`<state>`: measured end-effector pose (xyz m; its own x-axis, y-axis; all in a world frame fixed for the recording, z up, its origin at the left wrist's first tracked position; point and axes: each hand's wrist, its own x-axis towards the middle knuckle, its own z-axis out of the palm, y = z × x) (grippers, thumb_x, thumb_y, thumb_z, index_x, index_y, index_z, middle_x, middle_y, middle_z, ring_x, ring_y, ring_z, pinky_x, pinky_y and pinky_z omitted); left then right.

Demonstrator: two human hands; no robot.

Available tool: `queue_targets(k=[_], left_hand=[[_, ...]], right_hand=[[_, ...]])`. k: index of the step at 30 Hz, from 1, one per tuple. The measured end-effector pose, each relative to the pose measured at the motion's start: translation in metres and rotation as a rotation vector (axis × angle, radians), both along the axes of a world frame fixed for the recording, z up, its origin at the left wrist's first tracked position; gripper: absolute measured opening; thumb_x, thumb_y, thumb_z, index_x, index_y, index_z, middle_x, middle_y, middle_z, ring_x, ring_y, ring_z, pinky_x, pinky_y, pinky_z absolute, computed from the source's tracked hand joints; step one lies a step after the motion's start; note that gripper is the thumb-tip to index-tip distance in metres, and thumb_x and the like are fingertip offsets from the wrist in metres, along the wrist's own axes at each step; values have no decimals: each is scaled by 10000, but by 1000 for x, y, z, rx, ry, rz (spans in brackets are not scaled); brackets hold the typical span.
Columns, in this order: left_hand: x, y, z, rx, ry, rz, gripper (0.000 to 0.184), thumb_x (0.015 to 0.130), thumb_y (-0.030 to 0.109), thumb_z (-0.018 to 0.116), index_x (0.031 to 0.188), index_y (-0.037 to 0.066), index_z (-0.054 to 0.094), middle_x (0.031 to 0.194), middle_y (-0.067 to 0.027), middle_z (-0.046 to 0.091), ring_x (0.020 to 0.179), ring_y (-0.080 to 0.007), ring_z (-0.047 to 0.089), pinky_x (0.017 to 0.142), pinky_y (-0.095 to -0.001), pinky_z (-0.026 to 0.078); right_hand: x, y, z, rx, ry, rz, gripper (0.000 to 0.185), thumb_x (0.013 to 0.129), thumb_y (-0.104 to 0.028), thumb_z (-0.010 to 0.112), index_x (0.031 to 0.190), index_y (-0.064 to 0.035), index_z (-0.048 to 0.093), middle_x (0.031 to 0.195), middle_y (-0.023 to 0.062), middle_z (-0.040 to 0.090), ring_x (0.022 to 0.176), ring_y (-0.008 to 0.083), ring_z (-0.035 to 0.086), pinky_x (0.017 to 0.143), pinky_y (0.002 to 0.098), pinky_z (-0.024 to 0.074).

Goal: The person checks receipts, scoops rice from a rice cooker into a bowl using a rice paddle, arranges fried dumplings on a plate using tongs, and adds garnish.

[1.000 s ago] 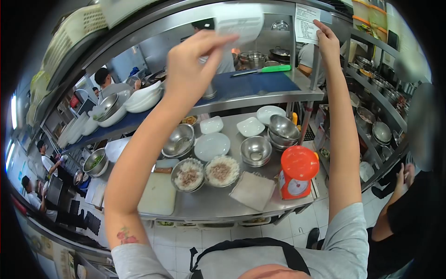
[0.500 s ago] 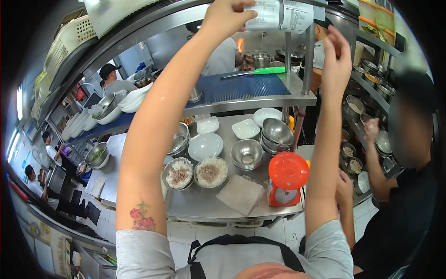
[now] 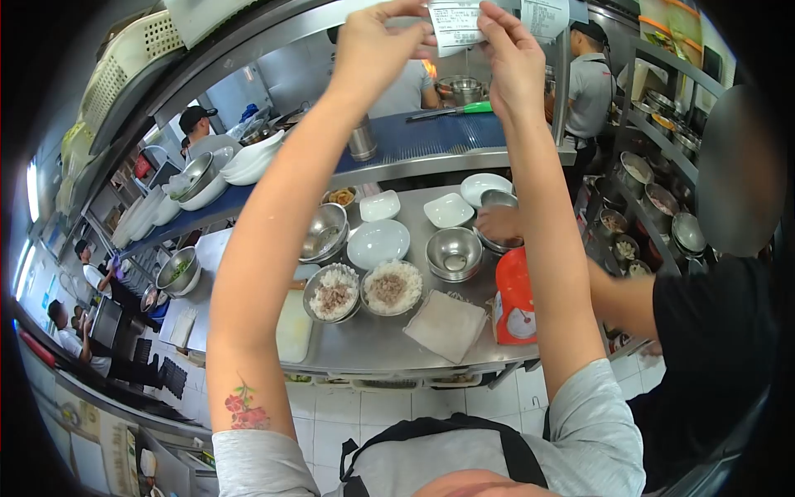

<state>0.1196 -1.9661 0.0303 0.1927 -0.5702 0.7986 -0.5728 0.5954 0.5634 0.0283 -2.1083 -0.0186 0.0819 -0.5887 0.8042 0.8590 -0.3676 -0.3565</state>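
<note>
Raised at the top of the head view is a printed paper ticket [image 3: 455, 31]. My left hand [image 3: 379, 50] has its fingers closed at the ticket's left edge, and my right hand [image 3: 515, 70] pinches the right edge. Another printed ticket [image 3: 544, 18] hangs on the rail just beyond my right hand. Below my arms, two metal bowls hold white rice topped with minced meat: a left rice bowl [image 3: 333, 295] and a right rice bowl [image 3: 392, 288]. A folded cloth [image 3: 447, 326] lies beside them, near a red kitchen scale [image 3: 515, 298] partly covered by my right forearm.
A steel shelf with a blue mat [image 3: 397, 153] spans the counter, bearing a green-handled knife [image 3: 476, 108]. Metal bowls [image 3: 454, 253] and white dishes [image 3: 379, 242] stand underneath. At right, a co-worker in black [image 3: 712, 331] reaches across toward the stacked bowls.
My right hand has moved left and now grips a ticket together with my left hand. The co-worker's arm has extended over the counter to the bowls.
</note>
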Motion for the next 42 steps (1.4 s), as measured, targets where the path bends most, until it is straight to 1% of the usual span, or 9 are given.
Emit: queue_targets(k=[4,7,11,19,27,31,36,39,42], left_hand=[[-7,35,3,-341,-167,141,540,841,11,634,1357,31,478,1131,-102,600,776,-98,628,659,-224,533],[-31,112,-4,-756,-158,331,229,850,35,601,1062,22,687,927,-71,699,769,-133,664,731,-227,501],[-61,259,2,-1066,-1055,999,226,855,107,533,1032,-24,586,1086,-141,621,1026,-243,586,910,-357,472],[-86,345,-25,-484,-1759,311,243,890,139,491,1054,-22,569,1054,-129,606,1003,-232,576,885,-346,472],[-57,498,-31,-277,-1739,570,265,924,172,448,1077,-20,551,1021,-117,592,981,-221,566,861,-335,473],[-26,645,-70,-270,-1377,1164,278,942,188,427,1088,-19,542,1005,-111,585,969,-216,561,849,-329,473],[-20,705,-261,-97,-22,1438,295,963,208,401,1102,-18,531,985,-104,576,955,-209,555,834,-322,474],[-39,735,-489,-169,1168,1107,331,928,235,591,1200,54,536,1030,-64,578,983,-186,541,849,-398,471],[-131,713,-447,23,1150,929,247,925,272,602,1018,51,543,926,-90,577,841,-200,566,742,-373,477]], right_hand=[[12,-23,15,10,-81,-359,168,859,-79,663,1010,-11,688,860,22,657,783,80,575,703,226,459],[12,-49,14,57,37,-555,194,839,-103,692,1020,-31,693,823,15,660,716,69,573,641,221,460],[5,-68,17,91,167,-663,234,808,-126,727,1030,-56,698,795,23,665,648,72,571,565,228,459],[2,-67,69,162,49,-443,252,790,-86,715,1034,-50,660,687,36,603,503,104,553,403,236,443],[3,-69,41,205,191,-508,272,789,-53,639,1056,-13,673,723,80,629,496,128,561,441,269,494],[13,-67,67,243,199,-730,270,779,-85,647,1041,-40,691,758,122,662,549,177,610,488,325,516],[6,39,7,5,157,-1750,392,819,-286,713,1109,-34,635,1048,125,612,1000,280,537,911,408,406],[52,193,-95,-180,66,-1011,289,817,-273,675,968,-37,608,999,100,594,1003,293,494,890,414,356],[120,380,-273,-355,662,-507,255,784,-225,692,977,-76,618,1000,132,588,990,316,520,888,433,379]])
